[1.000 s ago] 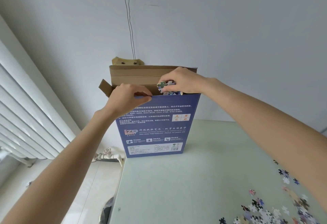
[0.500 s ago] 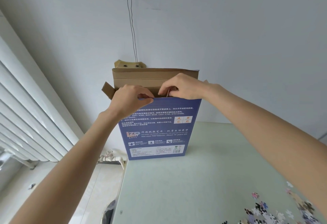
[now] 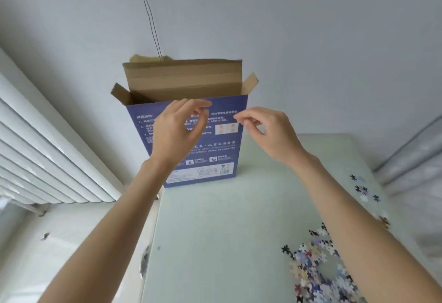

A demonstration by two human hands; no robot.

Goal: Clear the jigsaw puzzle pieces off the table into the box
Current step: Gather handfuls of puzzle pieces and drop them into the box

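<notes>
Box [image 3: 203, 135]: blue carton w/ white print, stands upright at far end of the table [image 3: 227, 219], against the wall [image 3: 311, 39]. Long axis vertical; open mouth faces up; printed face toward the camera.
Flaps: back flap [image 3: 184, 76] up, brown inside showing; side flaps [image 3: 251, 83] splayed out L and R.
Box interior: only the top of the back wall shows; contents can't be made out.
Left hand [image 3: 178, 132]: in front of the box's upper face, thumb and forefinger tips nearly meeting, other fingers loosely curled; nothing seen between them. It covers part of the print; touching the box or not, can't tell.
Right hand [image 3: 265, 132]: just right of the box's top corner, fingers curled, thumb and forefinger close together; no piece visible in the pinch, motion blur makes it uncertain.
Puzzle pieces [image 3: 315, 271]: loose heap on the table, near right, partly behind the right forearm [image 3: 358, 219] and cut by the bottom edge; blurred, no single piece readable.
Stray pieces [image 3: 363, 190]: small scatter farther back near the table's right edge, well apart from the box.
Print on box: mostly too smeared to read.
Radiator [image 3: 47, 159]: white, at left, cut by the frame.
Cord [image 3: 149, 13]: thin pair hanging down the wall behind the box; top end out of frame.
</notes>
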